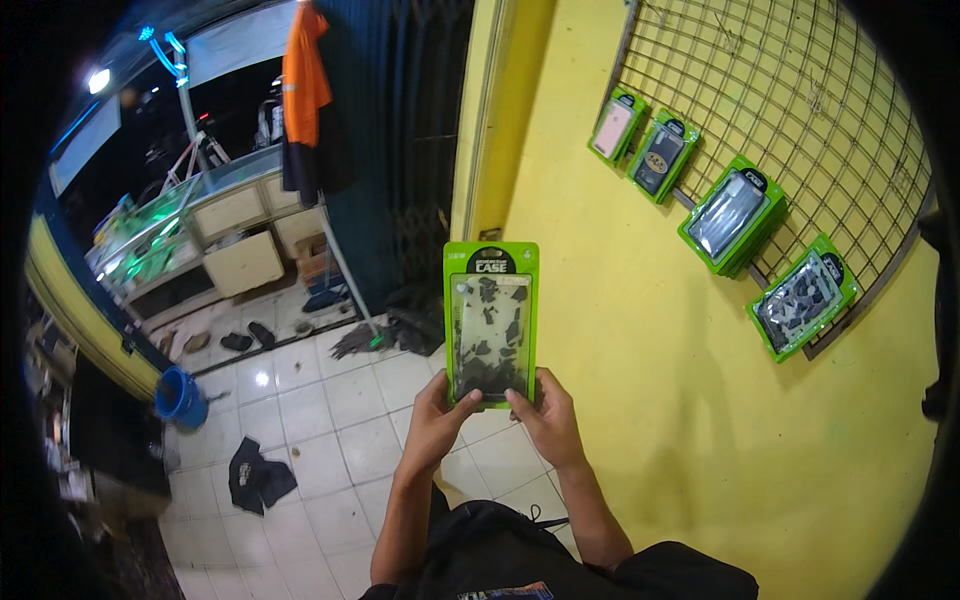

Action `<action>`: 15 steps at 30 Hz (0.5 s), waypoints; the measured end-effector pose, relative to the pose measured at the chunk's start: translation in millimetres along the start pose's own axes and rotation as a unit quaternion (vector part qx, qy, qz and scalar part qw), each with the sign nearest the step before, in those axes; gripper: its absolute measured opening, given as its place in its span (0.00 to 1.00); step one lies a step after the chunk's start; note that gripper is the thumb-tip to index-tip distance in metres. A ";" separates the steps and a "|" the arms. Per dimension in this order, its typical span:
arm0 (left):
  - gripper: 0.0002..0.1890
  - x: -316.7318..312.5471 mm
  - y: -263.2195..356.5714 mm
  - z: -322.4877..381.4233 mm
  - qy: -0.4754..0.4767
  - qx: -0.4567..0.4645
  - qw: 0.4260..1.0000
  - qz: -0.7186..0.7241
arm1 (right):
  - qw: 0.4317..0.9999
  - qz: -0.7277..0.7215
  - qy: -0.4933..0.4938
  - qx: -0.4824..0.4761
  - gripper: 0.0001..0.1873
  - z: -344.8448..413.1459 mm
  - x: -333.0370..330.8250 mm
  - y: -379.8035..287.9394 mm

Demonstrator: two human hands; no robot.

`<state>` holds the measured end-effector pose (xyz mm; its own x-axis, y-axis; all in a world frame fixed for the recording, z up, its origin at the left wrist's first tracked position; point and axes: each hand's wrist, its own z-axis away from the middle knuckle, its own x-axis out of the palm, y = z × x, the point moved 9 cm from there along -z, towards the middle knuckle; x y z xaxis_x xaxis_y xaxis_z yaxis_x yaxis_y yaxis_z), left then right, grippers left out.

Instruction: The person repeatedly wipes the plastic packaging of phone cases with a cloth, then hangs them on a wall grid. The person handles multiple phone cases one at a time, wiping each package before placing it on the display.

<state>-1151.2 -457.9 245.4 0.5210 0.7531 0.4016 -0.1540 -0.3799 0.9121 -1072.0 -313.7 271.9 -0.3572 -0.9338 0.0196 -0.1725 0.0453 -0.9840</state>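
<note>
Both my hands hold up a phone case in a green-edged retail package (492,322), upright in front of me. My left hand (441,420) grips its lower left corner, the thumb resting on the clear front. At the lower right corner, my right hand (549,420) pinches the package the same way. Through the window shows a pale case with dark, shard-like patches. Similar green packages hang on a wire grid to the right: a pink case (613,129), a dark case (658,161), a thicker stack with a clear case (729,214) and a patterned case (801,300).
The wire grid (757,97) is mounted on a yellow wall (622,375) close at my right. On the tiled floor lie a black cloth (259,476) and a blue bucket (180,397). A mop (360,341) leans beside the doorway, near a glass display counter (150,247).
</note>
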 end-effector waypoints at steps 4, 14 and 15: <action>0.19 12.1 -8.3 -119.9 -0.081 -0.004 0.996 -0.030 | 0.995 0.014 0.097 -0.023 0.11 -77.8 -32.2 3.3; 0.16 108.8 14.9 -352.4 -0.297 0.011 0.952 -0.072 | 0.937 0.038 0.338 -0.084 0.12 -223.1 -114.7 -26.0; 0.16 122.3 17.6 -370.7 -0.315 0.020 0.947 -0.049 | 0.928 0.051 0.359 -0.086 0.11 -234.7 -126.5 -29.7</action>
<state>-1401.5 -173.3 340.9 0.9313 0.3200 0.1740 -0.0529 -0.3538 0.9338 -1237.2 -113.6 340.2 -0.8889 -0.4464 0.1026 -0.2266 0.2340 -0.9455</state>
